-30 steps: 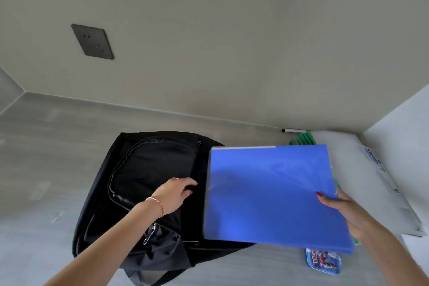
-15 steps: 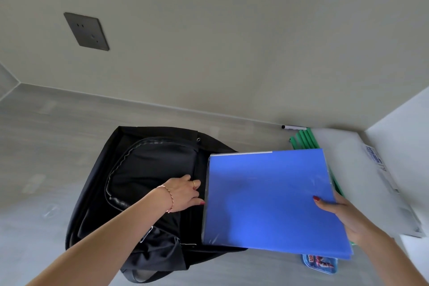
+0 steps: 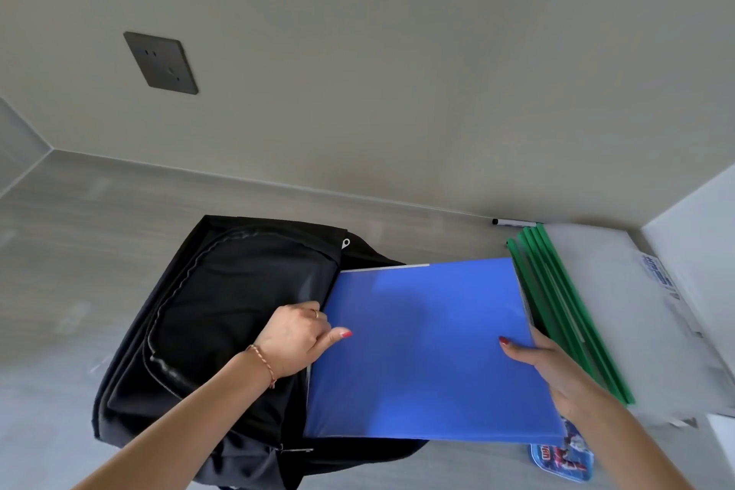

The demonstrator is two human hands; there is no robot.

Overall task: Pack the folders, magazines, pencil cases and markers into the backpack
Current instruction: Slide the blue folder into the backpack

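Left hand (image 3: 296, 338) now grips blue folder (image 3: 425, 350) edge beside backpack (image 3: 222, 302)

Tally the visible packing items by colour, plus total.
Black: 2, the backpack and the marker
Blue: 2, the folder and the printed case
Green: 1, the stack of folders; separate count unclear
White: 1, the sheet stack
Total: 6

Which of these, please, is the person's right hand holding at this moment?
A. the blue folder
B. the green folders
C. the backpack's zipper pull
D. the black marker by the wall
A: the right hand grips the blue folder at its right edge, thumb on top.
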